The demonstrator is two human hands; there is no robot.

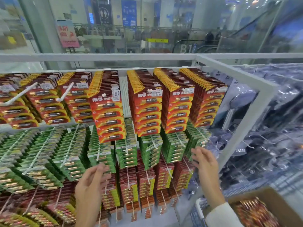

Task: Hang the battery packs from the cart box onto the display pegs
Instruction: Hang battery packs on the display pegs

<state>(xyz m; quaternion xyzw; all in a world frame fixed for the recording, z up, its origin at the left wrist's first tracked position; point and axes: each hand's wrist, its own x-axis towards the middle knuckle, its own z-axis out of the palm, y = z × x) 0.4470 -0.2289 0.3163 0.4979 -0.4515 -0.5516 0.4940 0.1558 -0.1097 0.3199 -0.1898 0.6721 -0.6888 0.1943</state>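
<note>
Two hands show, the left hand [91, 182] and the right hand [205, 163]; one cardboard box [268, 194] sits near right, seven stacks of red battery packs [146, 108] fill the far top row, and two white pegs [21, 94] jut out bare-tipped at far left.

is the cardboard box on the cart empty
No, the cardboard box at lower right holds a heap of red battery packs.

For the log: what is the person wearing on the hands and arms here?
The left hand and right hand are bare: no gloves, rings or watch show. A white sleeve with a plain cuff covers the right arm partway down the forearm. No sleeve shows on the left forearm.
</note>
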